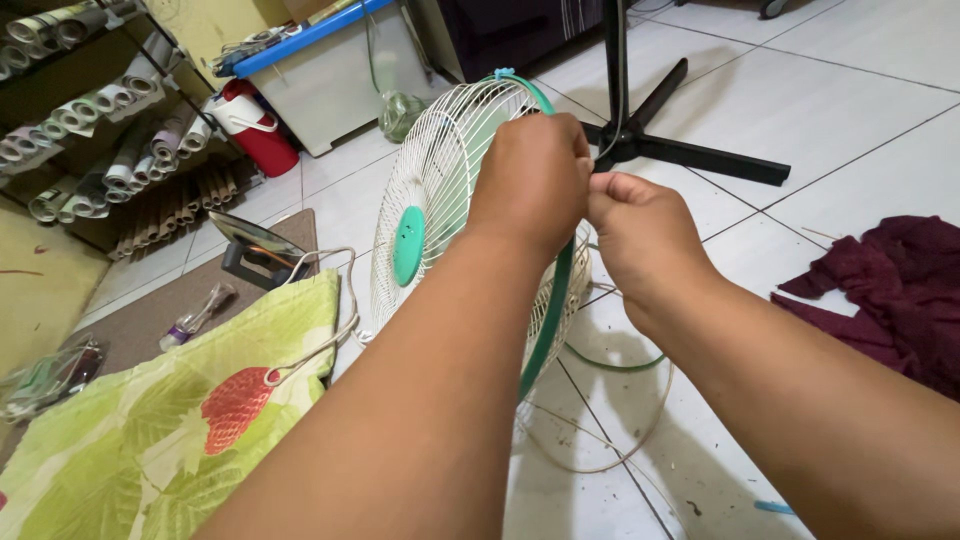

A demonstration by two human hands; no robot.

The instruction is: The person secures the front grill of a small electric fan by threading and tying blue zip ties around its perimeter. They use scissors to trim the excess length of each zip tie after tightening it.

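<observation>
A white wire fan guard (435, 190) with a green rim band (553, 310) and a round green centre cap (408, 245) stands upright on the tiled floor. My left hand (530, 180) grips the guard's upper right rim, fingers closed over the wires and band. Beside it, my right hand (640, 235) is closed too, pinching something thin at the rim; what it pinches is too small to make out. A thin grey wire (610, 140) runs up from between the hands. A blue clip (503, 74) sits at the guard's top.
A black cross-shaped fan stand (680, 140) is behind the guard. A dark red cloth (890, 290) lies at right. A clothes iron (262, 250) and its white cord (330, 340) rest by a green patterned cloth (170, 440). Loose wire loops (600, 460) lie on the tiles. Fabric rolls (110, 130) fill the left shelves.
</observation>
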